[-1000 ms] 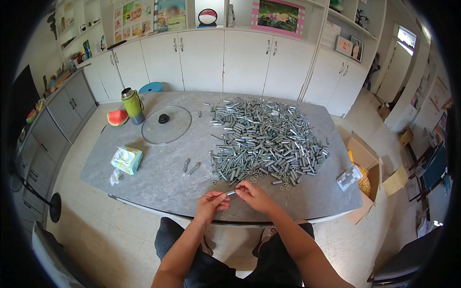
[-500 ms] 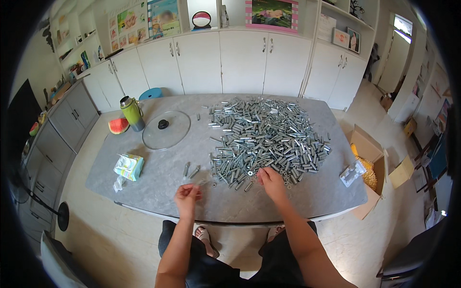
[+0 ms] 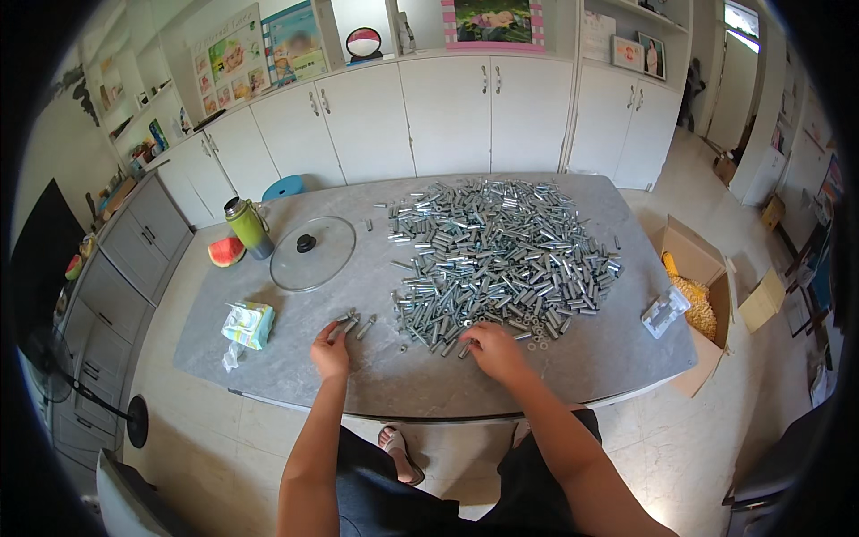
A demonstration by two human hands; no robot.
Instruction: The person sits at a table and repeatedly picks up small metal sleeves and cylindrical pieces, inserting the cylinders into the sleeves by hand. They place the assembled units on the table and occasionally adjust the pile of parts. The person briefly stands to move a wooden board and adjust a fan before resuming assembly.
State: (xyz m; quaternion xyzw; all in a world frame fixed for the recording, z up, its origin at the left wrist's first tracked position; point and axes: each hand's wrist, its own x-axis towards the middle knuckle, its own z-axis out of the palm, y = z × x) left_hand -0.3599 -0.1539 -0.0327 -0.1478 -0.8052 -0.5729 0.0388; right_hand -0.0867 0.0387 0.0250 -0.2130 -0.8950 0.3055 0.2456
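Note:
A broad heap of short silvery metal sleeves [image 3: 501, 251] covers the right half of the grey table. At its near edge, my right hand [image 3: 494, 351] has its fingertips closed on one metal sleeve [image 3: 463, 352]. Small metal rings [image 3: 535, 345] lie just right of that hand. Left of the heap, my left hand [image 3: 331, 352] has thumb and fingers drawn together beside a few separate metal pieces [image 3: 366, 328]. What its fingertips hold is too small to make out.
A glass lid [image 3: 313, 274], green flask [image 3: 248, 228] and watermelon piece [image 3: 226, 251] are at the far left. A wipes pack [image 3: 249, 324] lies nearer. A clear plastic piece [image 3: 666, 312] sits at the right edge, beside an open cardboard box [image 3: 684, 234] on the floor.
My left hand has moved left and away from me to the separate metal pieces; the clear film near it no longer shows. My right hand has shifted left along the heap's near edge.

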